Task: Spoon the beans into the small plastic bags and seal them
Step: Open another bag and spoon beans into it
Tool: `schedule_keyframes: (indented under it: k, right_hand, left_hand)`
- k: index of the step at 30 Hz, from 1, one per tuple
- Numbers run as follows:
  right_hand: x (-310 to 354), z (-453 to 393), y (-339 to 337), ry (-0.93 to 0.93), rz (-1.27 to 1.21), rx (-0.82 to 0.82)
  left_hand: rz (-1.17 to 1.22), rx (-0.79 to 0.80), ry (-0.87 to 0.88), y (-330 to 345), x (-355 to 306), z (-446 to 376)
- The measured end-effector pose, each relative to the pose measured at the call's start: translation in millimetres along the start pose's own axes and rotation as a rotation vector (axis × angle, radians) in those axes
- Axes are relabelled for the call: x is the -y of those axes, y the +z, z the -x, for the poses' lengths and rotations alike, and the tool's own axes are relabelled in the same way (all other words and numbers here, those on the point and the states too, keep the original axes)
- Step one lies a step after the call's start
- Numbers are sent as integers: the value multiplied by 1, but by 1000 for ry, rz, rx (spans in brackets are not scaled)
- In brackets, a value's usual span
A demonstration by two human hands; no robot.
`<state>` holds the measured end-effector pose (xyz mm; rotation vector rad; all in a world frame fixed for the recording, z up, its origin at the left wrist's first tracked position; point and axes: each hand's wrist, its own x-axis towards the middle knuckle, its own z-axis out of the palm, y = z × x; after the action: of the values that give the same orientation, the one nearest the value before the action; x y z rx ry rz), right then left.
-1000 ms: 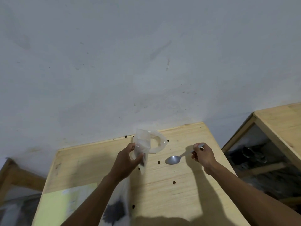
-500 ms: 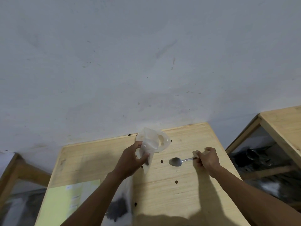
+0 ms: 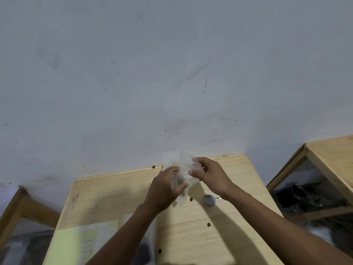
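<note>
A small clear plastic bag (image 3: 182,167) with a few dark beans in it is held above the far part of the wooden table (image 3: 219,222). My left hand (image 3: 166,188) grips its lower left side. My right hand (image 3: 208,174) pinches its upper right edge. The metal spoon (image 3: 209,199) lies on the table just below my right wrist, its handle hidden by the arm. Loose dark beans, one (image 3: 191,199) beside the spoon and another (image 3: 208,224) nearer me, lie scattered on the wood.
A pale yellow-green sheet (image 3: 82,243) lies on the table's near left. A clear bag with dark beans (image 3: 145,253) sits under my left forearm. A second wooden table (image 3: 334,155) stands at the right, with dark clutter below. A grey wall rises right behind.
My right hand has let go of the spoon, which now lies on the table, and has moved left to take hold of the bag. The camera has tilted a little.
</note>
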<state>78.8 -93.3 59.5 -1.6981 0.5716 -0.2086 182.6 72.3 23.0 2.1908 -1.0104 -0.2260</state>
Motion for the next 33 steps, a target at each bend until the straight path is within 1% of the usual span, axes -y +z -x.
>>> schedule_keyframes:
  k: [3, 6, 10, 13, 17, 21, 25, 27, 29, 33]
  right_hand:
    - [4, -5, -5, 15, -28, -19]
    - [12, -7, -10, -6, 34, -2]
    - [24, -10, -18, -43, 136, 92]
    - [36, -11, -25, -68, 185, 138]
    - [43, -16, -30, -70, 226, 154]
    - [46, -19, -33, -71, 280, 149]
    - [50, -18, -30, -70, 341, 276]
    - [52, -18, -26, -74, 352, 308]
    - [57, -17, -24, -99, 395, 299]
    - [62, -16, -14, -228, 579, 256]
  left_hand:
    - [115, 69, -76, -11, 4, -4]
    - [213, 129, -135, -21, 7, -8]
    - [245, 168, -175, -27, 7, -12]
    - [203, 136, -169, -27, 9, -13]
    - [226, 118, -191, -28, 9, -17]
    - [396, 88, -228, -38, -3, -19]
    - [532, 75, -209, -50, -17, -24]
    - [539, 39, -187, -53, -22, -25]
    - [531, 16, -179, -55, -25, -24]
    - [473, 31, -153, -55, -30, -21]
